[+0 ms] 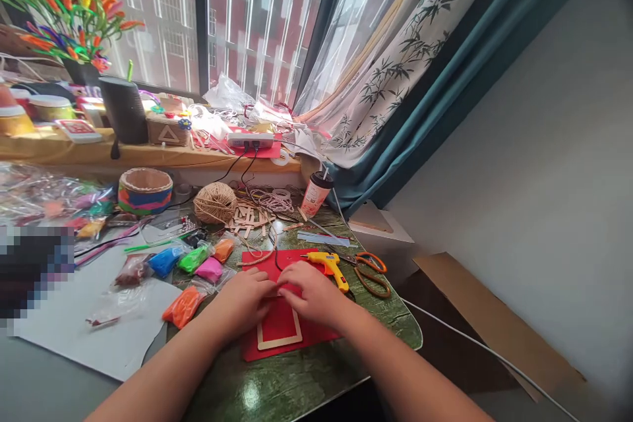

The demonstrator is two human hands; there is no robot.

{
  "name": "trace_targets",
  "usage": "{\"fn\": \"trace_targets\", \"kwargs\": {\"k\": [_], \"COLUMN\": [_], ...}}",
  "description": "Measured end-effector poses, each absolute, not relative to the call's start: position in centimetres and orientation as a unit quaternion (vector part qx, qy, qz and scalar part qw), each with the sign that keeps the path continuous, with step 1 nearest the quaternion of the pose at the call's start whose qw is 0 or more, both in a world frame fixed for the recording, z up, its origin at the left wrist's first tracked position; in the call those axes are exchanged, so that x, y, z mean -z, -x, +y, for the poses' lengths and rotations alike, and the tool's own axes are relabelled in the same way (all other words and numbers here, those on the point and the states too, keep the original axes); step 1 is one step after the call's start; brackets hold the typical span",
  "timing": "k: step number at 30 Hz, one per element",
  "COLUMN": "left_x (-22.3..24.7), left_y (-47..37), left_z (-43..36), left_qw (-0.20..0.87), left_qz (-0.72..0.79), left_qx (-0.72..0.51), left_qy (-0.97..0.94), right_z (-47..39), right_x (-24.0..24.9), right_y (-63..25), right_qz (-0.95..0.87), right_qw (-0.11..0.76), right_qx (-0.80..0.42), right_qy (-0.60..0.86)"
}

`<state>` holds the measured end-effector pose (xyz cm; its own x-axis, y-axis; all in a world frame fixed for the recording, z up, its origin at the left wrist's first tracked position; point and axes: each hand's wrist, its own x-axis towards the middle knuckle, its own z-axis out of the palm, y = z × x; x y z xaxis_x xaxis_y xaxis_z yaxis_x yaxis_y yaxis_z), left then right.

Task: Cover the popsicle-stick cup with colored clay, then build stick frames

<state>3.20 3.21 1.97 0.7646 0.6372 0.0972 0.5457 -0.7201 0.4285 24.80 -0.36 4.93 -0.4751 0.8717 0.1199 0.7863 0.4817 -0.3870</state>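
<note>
A small rectangular frame of pale wooden craft sticks (279, 344) lies on a red sheet (316, 336) near the table's front edge. My left hand (246, 298) is at the frame's upper left, its fingers bent and closed. Opposite it, my right hand (312, 295) reaches over the upper right side with curled fingers. The fingertips nearly meet at the frame's far end, which they mostly hide. A yellow hot glue gun (330, 268) rests just beyond my right hand. Next to that are scissors (372, 275) with orange-brown handles.
Bags of colored clay (182, 306) lie left of my hands. Farther back are a twine ball (215, 202), loose craft sticks (247, 219), a painted round pot (145, 191) and a lidded paper cup (316, 194). A power strip (250, 140) sits on the cluttered sill.
</note>
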Motion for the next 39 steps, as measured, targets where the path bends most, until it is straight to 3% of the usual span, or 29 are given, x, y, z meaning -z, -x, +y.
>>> {"fn": "trace_targets", "kwargs": {"k": [8,18,28,39], "left_x": [-1.4,-2.3,-2.1,-2.1], "left_y": [-3.8,-4.2,-3.8,-3.6], "left_z": [2.9,2.4,2.6,2.6], "left_qw": [0.210,0.215,0.214,0.233], "left_qz": [0.332,0.337,0.348,0.348], "left_qx": [-0.088,-0.041,-0.058,-0.063], "left_qy": [-0.916,-0.916,-0.911,-0.906], "right_z": [15.8,19.7,22.8,22.8], "right_x": [-3.3,-3.1,-4.5,-1.6], "right_y": [-19.4,-18.8,-15.5,-13.1], "right_qz": [-0.857,-0.883,-0.859,-0.833], "right_qw": [0.062,-0.042,0.007,0.059], "right_qx": [-0.074,-0.020,-0.041,-0.086], "right_qy": [0.506,0.468,0.510,0.544]}}
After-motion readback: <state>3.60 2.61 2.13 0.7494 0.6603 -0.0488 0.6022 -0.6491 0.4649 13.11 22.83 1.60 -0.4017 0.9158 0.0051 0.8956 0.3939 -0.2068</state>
